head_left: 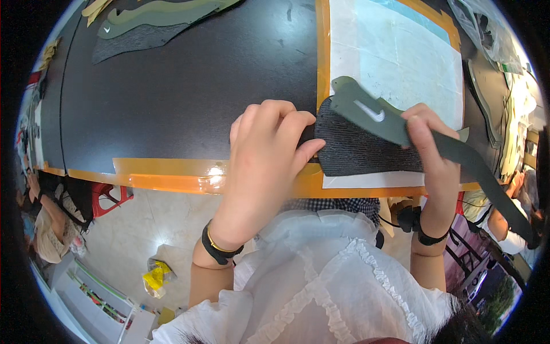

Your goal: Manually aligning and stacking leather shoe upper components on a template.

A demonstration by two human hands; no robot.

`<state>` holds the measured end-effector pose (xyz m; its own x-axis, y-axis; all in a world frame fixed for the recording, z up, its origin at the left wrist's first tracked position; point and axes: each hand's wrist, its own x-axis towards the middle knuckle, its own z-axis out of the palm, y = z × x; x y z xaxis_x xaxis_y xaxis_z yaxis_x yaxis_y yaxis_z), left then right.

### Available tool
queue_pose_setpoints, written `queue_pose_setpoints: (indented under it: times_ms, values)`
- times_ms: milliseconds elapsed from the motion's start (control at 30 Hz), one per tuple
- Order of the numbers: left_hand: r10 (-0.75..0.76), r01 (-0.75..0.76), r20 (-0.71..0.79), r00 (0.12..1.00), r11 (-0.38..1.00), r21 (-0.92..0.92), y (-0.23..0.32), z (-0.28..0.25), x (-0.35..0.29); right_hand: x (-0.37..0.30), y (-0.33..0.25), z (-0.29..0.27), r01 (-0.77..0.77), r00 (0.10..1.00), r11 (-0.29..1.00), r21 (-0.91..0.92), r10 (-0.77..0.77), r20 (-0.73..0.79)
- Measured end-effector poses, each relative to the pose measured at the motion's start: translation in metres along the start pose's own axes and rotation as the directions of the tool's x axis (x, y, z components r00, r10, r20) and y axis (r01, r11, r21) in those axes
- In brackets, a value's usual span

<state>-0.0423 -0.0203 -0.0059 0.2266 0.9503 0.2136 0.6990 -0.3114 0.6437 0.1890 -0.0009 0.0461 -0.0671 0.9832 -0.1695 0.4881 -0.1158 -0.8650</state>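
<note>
A long olive-green cut strip [395, 127] with a small white tick mark lies slanted over a black ribbed piece [366, 150], both looking like sheet material cut to shape. My right hand [432, 137] pinches the green strip around its middle; the strip's tail curves away to the right past the table edge. At the black piece's left edge is my left hand [260, 143], its fingers curled and its thumb and index finger closing on that edge. Under both pieces lies a white sheet [395, 74], fixed to the table with orange tape [323, 57].
The dark table [189, 97] has more orange tape [172, 176] along its near edge. Stacked green and black cut pieces [152, 28] lie at the far left. At the right are more cut strips [484, 103] and a clear plastic bag [498, 34]. A red stool [112, 198] stands below left.
</note>
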Motion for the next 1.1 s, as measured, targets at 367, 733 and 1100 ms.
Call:
queue_pose_setpoints:
  times_ms: [367,733,1100]
  values:
    - [0.000,0.000,0.007,1.000,1.000,0.005,0.0003,-0.0011,0.0008,0.0029,0.0040,0.0101,0.068,0.996,0.989,-0.128,-0.059,0.069]
    - [-0.009,0.009,0.016,1.000,1.000,0.017,0.0032,-0.0017,0.0008,0.0036,0.0035,0.0091,0.056,0.996,0.987,-0.151,-0.045,0.076]
    - [0.029,-0.031,0.039,0.999,0.997,0.066,0.0054,-0.0026,0.0031,0.0045,0.0041,0.0107,0.064,0.996,0.988,-0.137,-0.055,0.071]
